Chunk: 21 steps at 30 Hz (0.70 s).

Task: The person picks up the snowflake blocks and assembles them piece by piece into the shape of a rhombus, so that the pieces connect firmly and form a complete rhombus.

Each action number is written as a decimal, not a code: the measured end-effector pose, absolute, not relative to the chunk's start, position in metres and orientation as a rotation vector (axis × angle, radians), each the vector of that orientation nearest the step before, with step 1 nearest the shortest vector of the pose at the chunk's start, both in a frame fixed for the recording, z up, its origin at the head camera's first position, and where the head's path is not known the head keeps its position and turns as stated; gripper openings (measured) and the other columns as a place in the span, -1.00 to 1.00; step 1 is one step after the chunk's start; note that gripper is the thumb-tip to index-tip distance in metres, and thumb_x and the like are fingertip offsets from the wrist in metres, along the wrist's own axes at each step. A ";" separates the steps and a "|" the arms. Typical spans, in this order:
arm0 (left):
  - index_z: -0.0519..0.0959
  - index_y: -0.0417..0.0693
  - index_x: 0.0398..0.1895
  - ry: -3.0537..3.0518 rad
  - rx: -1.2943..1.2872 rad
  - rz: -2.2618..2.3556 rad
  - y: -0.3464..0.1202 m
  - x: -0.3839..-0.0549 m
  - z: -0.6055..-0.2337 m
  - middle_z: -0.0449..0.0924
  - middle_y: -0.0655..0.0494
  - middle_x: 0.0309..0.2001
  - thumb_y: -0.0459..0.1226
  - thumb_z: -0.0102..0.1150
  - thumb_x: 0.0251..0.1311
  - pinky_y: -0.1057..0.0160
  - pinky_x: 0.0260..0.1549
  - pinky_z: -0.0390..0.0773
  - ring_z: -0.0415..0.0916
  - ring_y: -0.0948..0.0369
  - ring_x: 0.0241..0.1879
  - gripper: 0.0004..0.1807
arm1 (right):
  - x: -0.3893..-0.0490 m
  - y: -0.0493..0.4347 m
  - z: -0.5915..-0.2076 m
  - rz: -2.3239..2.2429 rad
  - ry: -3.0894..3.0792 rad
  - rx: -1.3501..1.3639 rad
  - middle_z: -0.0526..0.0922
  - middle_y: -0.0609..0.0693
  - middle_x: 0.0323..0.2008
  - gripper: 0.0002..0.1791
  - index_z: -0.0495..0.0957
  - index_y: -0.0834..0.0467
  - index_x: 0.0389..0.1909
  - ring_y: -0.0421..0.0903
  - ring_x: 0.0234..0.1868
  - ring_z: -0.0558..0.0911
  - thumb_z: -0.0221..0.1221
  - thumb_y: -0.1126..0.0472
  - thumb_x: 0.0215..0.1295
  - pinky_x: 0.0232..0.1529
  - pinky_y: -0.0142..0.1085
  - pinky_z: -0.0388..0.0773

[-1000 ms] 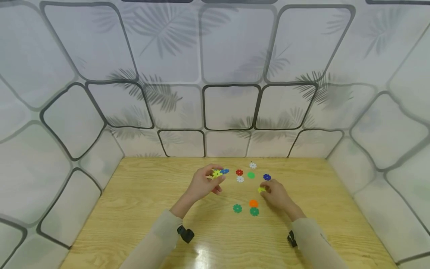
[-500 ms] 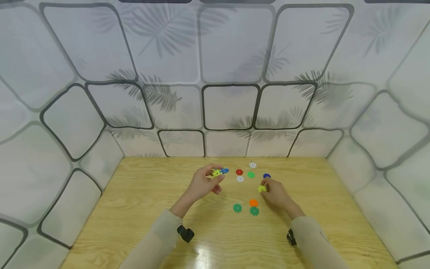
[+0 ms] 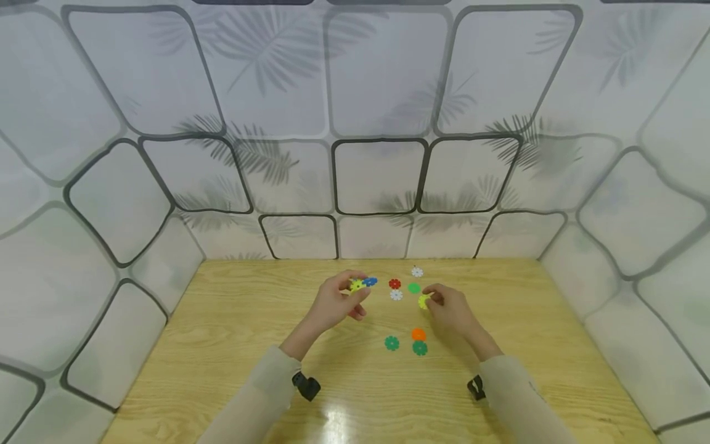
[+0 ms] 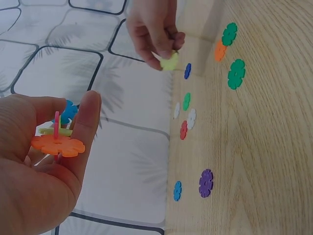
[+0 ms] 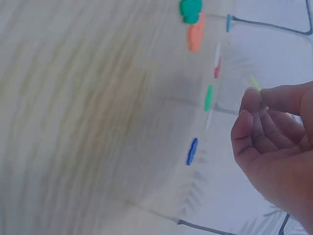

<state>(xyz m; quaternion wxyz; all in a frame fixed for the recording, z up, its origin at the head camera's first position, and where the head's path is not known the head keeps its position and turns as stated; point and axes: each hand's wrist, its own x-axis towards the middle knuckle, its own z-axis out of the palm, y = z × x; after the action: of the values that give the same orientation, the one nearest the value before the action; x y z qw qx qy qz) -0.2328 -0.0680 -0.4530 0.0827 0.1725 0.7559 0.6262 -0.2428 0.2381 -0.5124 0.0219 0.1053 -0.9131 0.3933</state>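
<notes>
My left hand (image 3: 333,303) grips a small cluster of interlocking flower-shaped plastic discs. In the left wrist view the cluster shows an orange disc (image 4: 58,146), an upright pink disc (image 4: 56,122), a yellow-green disc (image 4: 48,131) and a blue disc (image 4: 68,112). Between thumb and fingers, my right hand (image 3: 453,311) pinches a single yellow flower disc (image 3: 423,301), raised over the table in the left wrist view. Below and around it lie a light green disc (image 3: 414,288), a red one (image 3: 394,283) and a white one (image 3: 396,295). A dark blue disc (image 4: 188,71) is hidden in the head view.
Two dark green discs (image 3: 391,343) and an orange disc (image 3: 418,334) lie nearer on the wooden table (image 3: 222,345). Another white disc (image 3: 417,272) is near the back wall (image 3: 377,237). The left wrist view adds a purple disc (image 4: 206,183) and a light blue disc (image 4: 177,191).
My right hand has lifted the yellow disc and moved left and farther back, now covering the dark blue disc in the head view. The left hand stays nearly still with its cluster.
</notes>
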 end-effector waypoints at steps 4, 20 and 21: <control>0.55 -0.20 0.32 2.258 0.520 1.871 -0.068 -0.233 -0.454 0.60 -0.27 -0.25 -0.31 0.27 0.48 -0.24 -0.32 0.80 0.75 0.13 -0.52 -0.59 | -0.243 0.234 -0.505 1.313 -2.784 0.337 0.73 0.25 -0.28 -0.72 0.62 0.33 0.13 -0.06 -0.41 0.64 0.20 0.40 0.46 -0.45 -0.41 0.54; 0.54 -0.20 0.32 2.250 0.514 1.879 -0.068 -0.233 -0.454 0.62 -0.21 -0.23 -0.31 0.26 0.48 0.12 -0.46 0.82 0.76 0.12 -0.52 -0.60 | -0.243 0.217 -0.482 1.580 -2.651 0.324 0.76 0.33 -0.13 -0.63 0.61 0.35 0.25 0.06 -0.23 0.81 0.24 0.36 0.49 -0.16 -0.17 0.81; 0.54 -0.20 0.32 2.251 0.512 1.879 -0.068 -0.233 -0.453 0.62 -0.22 -0.23 -0.31 0.26 0.48 0.09 -0.45 0.83 0.75 0.14 -0.52 -0.60 | -0.243 0.216 -0.481 1.609 -2.636 0.326 0.76 0.32 -0.13 -0.63 0.61 0.34 0.25 0.06 -0.22 0.81 0.24 0.36 0.49 -0.14 -0.19 0.82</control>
<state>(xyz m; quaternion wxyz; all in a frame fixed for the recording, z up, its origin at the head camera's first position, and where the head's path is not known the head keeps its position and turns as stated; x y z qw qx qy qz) -0.2328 -0.0677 -0.4534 0.0826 0.1714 0.7537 0.6291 -0.2433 0.2163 -0.4806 0.0180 0.1048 -0.8488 0.5180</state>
